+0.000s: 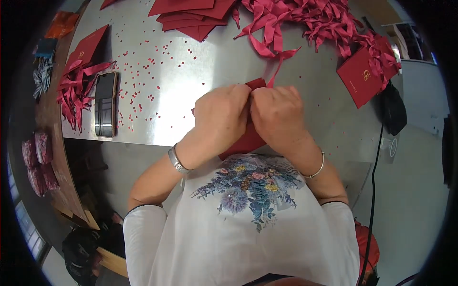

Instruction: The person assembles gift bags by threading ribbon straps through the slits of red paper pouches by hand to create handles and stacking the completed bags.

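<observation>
Fingers (240,91) of the left hand (217,112) and right hand (279,114) come together, knuckles up and nearly touching, at the near edge of the metal tabletop (329,114). Both hands are clamped on a red folder (248,142); the fingertips are hidden, so the exact grip cannot be told. The folder lies under and between them, showing beyond the knuckles and again below, just beside the white shirt (253,252) with its printed bouquet. A thin red ribbon (276,71) rises from beside the right hand's fingers; whether they pinch it cannot be told.

A silver watch (177,159) circles the left wrist and a slim bracelet (316,168) the right.

Small red dots (148,71) are scattered over the tabletop, mostly on the left. Past them lies a phone (105,105), beside a tangle of red ribbons (74,93) with another folder. At the far edge are a loose stack of red folders (191,19) and a big heap of ribbons (310,21); to the right, more folders (359,76) lie partly under ribbons, near a black pouch (395,109).

Farther left, pink wrapped packets (40,162) sit together, and a person in black (81,252) shows at lower left.
</observation>
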`<state>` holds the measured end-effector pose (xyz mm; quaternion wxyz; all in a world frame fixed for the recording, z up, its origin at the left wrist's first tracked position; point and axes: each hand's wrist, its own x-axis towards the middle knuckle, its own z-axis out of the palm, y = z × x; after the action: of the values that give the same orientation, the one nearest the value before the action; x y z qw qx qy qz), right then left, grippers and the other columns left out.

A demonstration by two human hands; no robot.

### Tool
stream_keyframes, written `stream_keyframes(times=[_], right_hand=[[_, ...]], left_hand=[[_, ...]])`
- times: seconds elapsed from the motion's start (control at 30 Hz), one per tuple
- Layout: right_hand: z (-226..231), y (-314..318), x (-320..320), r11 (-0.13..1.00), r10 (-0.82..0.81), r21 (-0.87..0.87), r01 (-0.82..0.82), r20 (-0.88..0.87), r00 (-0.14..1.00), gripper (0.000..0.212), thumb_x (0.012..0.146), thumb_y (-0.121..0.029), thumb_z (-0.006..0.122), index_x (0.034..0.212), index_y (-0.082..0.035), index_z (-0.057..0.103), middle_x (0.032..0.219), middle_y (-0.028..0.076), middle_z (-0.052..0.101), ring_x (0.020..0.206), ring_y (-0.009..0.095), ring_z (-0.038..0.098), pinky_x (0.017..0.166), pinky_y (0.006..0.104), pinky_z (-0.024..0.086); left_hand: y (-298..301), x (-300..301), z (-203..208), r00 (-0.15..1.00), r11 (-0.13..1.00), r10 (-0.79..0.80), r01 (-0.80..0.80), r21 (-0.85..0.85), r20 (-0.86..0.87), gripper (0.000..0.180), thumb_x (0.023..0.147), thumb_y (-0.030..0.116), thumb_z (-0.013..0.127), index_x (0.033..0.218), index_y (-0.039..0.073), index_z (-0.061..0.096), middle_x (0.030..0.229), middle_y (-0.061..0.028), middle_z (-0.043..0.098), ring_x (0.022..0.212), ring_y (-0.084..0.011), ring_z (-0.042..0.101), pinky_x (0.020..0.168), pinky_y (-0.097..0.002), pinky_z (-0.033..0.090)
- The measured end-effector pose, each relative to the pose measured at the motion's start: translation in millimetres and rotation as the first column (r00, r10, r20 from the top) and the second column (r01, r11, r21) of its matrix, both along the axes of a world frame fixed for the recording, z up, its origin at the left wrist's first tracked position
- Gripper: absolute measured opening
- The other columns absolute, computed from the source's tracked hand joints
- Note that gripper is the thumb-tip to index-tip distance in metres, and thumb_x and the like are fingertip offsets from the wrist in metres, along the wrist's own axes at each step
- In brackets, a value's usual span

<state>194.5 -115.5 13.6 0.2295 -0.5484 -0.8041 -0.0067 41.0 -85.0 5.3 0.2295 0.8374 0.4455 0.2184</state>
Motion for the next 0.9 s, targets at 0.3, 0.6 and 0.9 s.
stream_keyframes(times=[0.3,0.6,0.9], right_hand=[[-16,6,-12,1.0,-0.015,-0.021,0.014,-0.049,0.999,0.007,0.078,-0.009,0.06,0.079,-0.007,0.053,0.065,0.009,0.057,0.063,0.028,0.059,0.064,0.0413,0.041],[-7,6,0,0.99,0.093,-0.078,-0.121,-0.295,0.951,0.019,0.082,-0.013,0.068,0.096,-0.008,0.057,0.075,0.007,0.062,0.07,0.027,0.061,0.068,0.0399,0.041],[-24,-9,1,0.974,-0.089,-0.228,0.019,-0.301,0.949,0.028,0.08,-0.025,0.071,0.1,-0.009,0.058,0.078,0.007,0.063,0.074,0.026,0.061,0.07,0.0402,0.039]], left_hand=[[9,-12,-11,0.951,0.909,0.14,-0.012,-0.418,0.277,0.018,0.082,0.009,0.061,0.097,0.001,0.066,0.085,-0.0161,0.069,0.077,-0.0327,0.066,0.069,-0.0397,0.052],[50,-32,-4,0.946,0.609,-0.066,0.291,-0.738,0.319,0.017,0.095,0.004,0.055,0.107,-0.002,0.065,0.094,-0.0013,0.068,0.086,-0.0068,0.059,0.079,-0.0222,0.049],[36,-27,-3,0.97,0.932,-0.074,0.15,-0.329,0.233,0.005,0.079,0.0,0.059,0.083,-0.001,0.061,0.074,-0.0186,0.063,0.07,-0.0357,0.063,0.064,-0.0393,0.05]])
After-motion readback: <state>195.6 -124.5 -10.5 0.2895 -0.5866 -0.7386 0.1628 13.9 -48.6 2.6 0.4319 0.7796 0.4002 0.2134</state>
